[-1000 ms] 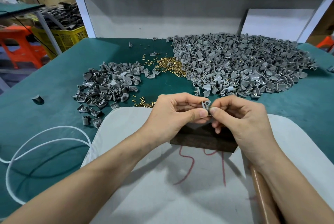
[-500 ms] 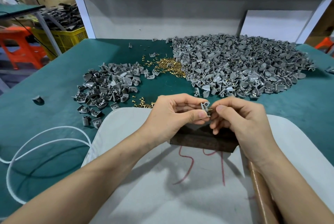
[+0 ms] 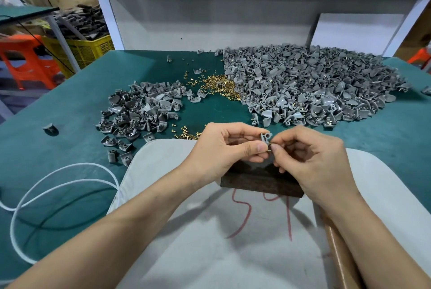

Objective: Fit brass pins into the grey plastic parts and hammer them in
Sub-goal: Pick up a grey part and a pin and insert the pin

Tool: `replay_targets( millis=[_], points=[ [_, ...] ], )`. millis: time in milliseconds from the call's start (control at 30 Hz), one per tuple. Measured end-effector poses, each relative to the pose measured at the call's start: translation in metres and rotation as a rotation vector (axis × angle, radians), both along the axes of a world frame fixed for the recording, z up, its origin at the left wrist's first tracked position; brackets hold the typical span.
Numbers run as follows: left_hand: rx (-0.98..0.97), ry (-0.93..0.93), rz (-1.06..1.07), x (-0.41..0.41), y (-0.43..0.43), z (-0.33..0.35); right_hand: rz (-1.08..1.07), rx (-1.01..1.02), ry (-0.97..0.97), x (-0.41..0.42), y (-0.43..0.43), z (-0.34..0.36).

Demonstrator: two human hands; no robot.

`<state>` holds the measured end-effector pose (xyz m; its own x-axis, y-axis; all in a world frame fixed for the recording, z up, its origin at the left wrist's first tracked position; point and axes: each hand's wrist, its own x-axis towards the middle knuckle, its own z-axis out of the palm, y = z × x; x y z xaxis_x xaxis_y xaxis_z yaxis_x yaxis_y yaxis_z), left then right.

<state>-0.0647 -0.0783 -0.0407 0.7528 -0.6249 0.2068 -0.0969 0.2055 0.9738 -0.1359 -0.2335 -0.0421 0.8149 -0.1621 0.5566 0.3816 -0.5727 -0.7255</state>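
Closest in, pale pad (image 3: 210, 230) w/ red scribble, dark block (image 3: 261, 182) lying on it. Just above the block the hands meet: L hand (image 3: 224, 146) pinches a grey part (image 3: 265, 137) thumb-to-forefinger, part upright. R hand (image 3: 310, 155), fingers curled, pinches the same part's right edge. Pin in there? Can't tell. Further back on the green table (image 3: 77, 106): loose brass pins (image 3: 221, 84) btwn the small grey heap (image 3: 142, 111) at left & the big heap (image 3: 314, 86) at right.

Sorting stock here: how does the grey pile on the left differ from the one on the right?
The left pile is smaller and thinly spread; the right pile is far larger and heaped. The left pile's parts look darker grey, the right pile's lighter. Both are similar grey plastic parts on the green table beside brass pins.
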Motion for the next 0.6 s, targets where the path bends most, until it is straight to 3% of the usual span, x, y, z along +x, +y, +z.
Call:
replay_targets(
  millis=[233, 600],
  points=[
    [0.005, 0.010, 0.003, 0.0013, -0.0008, -0.0016, -0.036, -0.101, -0.071, 0.0017, 0.0006, -0.0022],
    [-0.019, 0.030, -0.004, 0.0018, -0.0003, -0.0029, -0.013, -0.082, -0.096, 0.0032, 0.0004, -0.0048]
  ],
)
